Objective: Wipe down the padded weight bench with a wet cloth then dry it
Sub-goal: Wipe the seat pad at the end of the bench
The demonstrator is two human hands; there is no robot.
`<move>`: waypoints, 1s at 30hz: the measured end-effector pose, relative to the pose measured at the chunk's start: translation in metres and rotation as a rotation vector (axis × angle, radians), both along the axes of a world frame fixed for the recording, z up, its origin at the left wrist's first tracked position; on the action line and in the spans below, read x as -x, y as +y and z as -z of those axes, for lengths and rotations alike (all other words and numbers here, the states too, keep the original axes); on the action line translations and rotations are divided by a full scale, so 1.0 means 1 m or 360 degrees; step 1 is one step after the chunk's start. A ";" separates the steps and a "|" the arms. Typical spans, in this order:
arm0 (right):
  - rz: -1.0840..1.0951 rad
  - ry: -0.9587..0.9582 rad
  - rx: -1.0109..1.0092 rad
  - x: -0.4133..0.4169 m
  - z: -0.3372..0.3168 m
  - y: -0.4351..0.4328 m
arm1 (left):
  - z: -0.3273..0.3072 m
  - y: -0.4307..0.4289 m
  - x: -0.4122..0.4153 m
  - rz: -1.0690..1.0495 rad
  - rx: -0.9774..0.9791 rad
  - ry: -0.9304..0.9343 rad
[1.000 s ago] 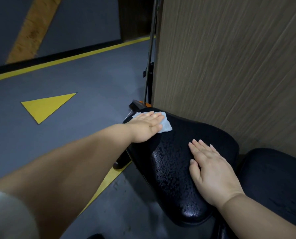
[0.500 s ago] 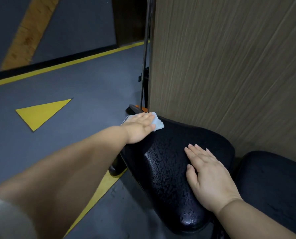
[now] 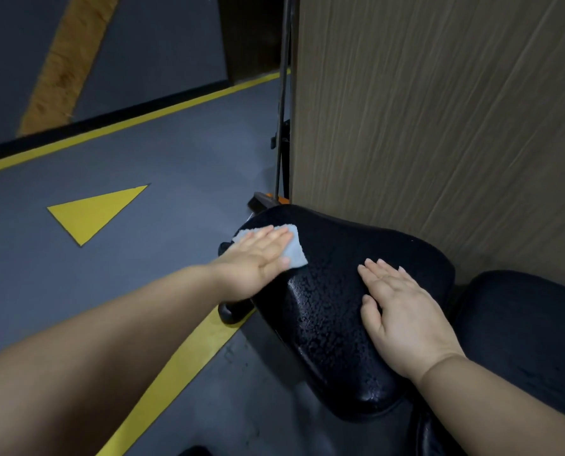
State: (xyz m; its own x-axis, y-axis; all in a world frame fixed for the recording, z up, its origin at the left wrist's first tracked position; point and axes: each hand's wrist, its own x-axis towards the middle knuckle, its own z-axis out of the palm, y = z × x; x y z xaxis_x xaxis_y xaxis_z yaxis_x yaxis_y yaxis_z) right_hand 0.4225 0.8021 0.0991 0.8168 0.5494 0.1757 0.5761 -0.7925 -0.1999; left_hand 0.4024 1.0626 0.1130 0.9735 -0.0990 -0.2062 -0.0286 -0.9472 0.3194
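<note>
Cloth has slid slightly back along the far-left edge of the bench under the left hand — fingers straight, pressing flat on it, not gripping. Right hand lies flat mid-pad, bracing. Likely the wet-wipe step — surface beaded. Next: sweep toward the near end, then dry.

The left forearm fills the lower left of the frame and the right forearm the lower right, both bare. The left hand and right hand are bare too (nails short and plain).
</note>
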 end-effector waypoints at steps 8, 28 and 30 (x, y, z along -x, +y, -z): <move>-0.0003 -0.0022 -0.0036 -0.002 0.004 0.001 | -0.009 0.009 -0.072 -0.0170 -0.0058 0.0085; -0.0001 -0.0018 -0.0060 -0.003 0.002 0.001 | 0.030 0.007 0.035 -0.0163 0.0207 -0.0234; -0.0003 -0.0007 -0.0056 -0.002 0.001 0.001 | 0.037 -0.006 0.054 -0.0049 0.0188 -0.0255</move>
